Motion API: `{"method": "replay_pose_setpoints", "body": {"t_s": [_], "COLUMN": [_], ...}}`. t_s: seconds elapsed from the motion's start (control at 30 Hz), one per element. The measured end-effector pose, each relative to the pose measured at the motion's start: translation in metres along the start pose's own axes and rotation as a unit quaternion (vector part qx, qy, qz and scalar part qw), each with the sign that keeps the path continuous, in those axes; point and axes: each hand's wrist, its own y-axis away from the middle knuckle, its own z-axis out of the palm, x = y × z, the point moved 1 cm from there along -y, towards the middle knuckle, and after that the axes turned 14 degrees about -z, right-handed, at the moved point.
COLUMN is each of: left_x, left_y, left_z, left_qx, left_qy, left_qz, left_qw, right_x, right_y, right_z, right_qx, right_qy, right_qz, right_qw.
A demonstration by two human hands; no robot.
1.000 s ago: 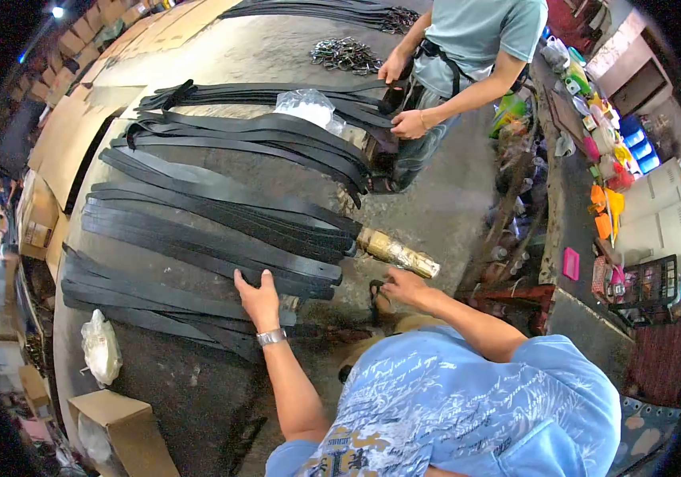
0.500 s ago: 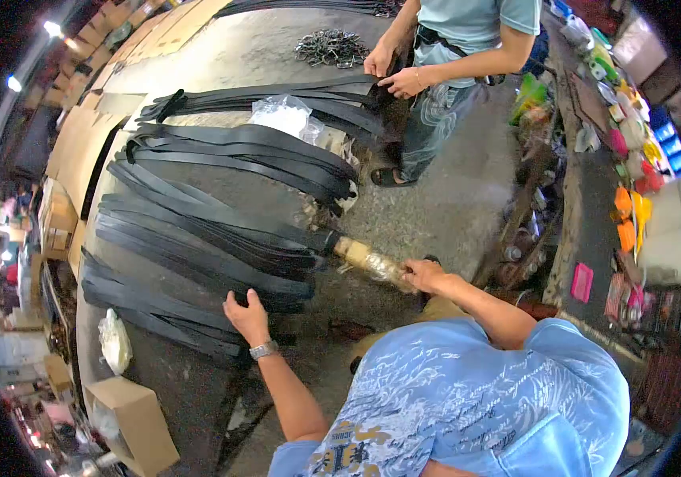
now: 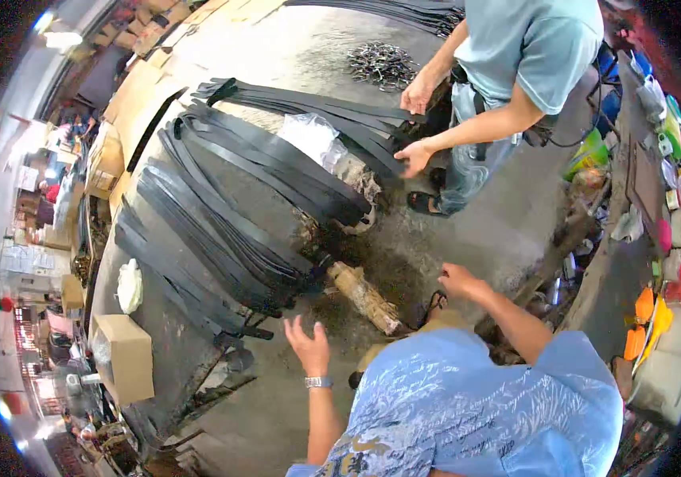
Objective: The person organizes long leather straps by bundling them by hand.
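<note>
My left hand [image 3: 307, 346], with a watch at the wrist, is raised with its fingers apart and holds nothing. Left of it, bundles of long black straps [image 3: 213, 230] lie across a large work surface, their near ends apart from my fingers. A tan, log-like piece [image 3: 363, 300] with a rough surface points from the straps toward my body. My right hand [image 3: 464, 282] hovers to the right of this piece, without touching it. Its fingers are loosely bent, with nothing visible in them.
Across from me a co-worker's hands [image 3: 420, 155] are at the ends of another black strap bundle [image 3: 309, 103]. A pile of metal pieces [image 3: 382, 65], a clear plastic bag [image 3: 309, 139] and a cardboard box [image 3: 124, 358] are around. Cluttered shelving [image 3: 635, 215] runs along the right.
My right hand has come off the end of the log-like piece and moved up and right. My left hand has drawn back from the straps. The co-worker's hands have moved apart; the view has shifted.
</note>
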Motion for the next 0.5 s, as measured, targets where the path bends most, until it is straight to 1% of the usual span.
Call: {"method": "replay_pose_setpoints", "body": {"t_s": [0.03, 0.13, 0.17, 0.2, 0.23, 0.27, 0.33, 0.4, 0.43, 0.47, 0.5], "left_x": [0.003, 0.017, 0.005, 0.01, 0.017, 0.023, 0.033, 0.049, 0.06, 0.064, 0.069], "left_y": [-0.001, -0.001, -0.003, -0.003, 0.001, 0.005, 0.006, 0.012, 0.013, 0.018, 0.017], "left_z": [0.002, 0.015, 0.029, 0.034, 0.037, 0.041, 0.05, 0.058, 0.062, 0.069, 0.081], "left_qx": [-0.015, -0.105, -0.085, -0.114, -0.143, -0.172, -0.206, -0.228, -0.227, -0.23, -0.23], "left_qy": [0.008, 0.089, 0.083, 0.094, 0.104, 0.114, 0.088, 0.08, 0.053, 0.066, 0.079], "left_qz": [0.009, -0.02, 0.035, 0.012, -0.015, -0.044, -0.022, -0.03, -0.032, -0.042, -0.046], "left_qw": [1.0, 0.99, 0.992, 0.989, 0.984, 0.978, 0.974, 0.97, 0.972, 0.97, 0.969], "right_x": [-0.008, -0.034, -0.047, -0.067, -0.086, -0.108, -0.152, -0.18, -0.194, -0.209, -0.208], "right_y": [-0.002, -0.017, -0.023, -0.029, -0.036, -0.044, -0.069, -0.114, -0.139, -0.17, -0.212], "right_z": [0.002, 0.001, 0.001, -0.004, -0.014, -0.028, -0.067, -0.109, -0.138, -0.164, -0.181], "right_qx": [0.004, -0.006, 0.003, 0.013, 0.027, 0.04, 0.061, 0.116, 0.118, 0.121, 0.18], "right_qy": [0.005, 0.007, 0.001, -0.005, -0.014, -0.026, 0.021, 0.042, 0.06, 0.076, 0.135], "right_qz": [0.005, -0.075, -0.102, -0.13, -0.192, -0.253, -0.274, -0.344, -0.349, -0.361, -0.358], "right_qw": [1.0, 0.997, 0.995, 0.991, 0.981, 0.966, 0.96, 0.931, 0.928, 0.922, 0.906]}}
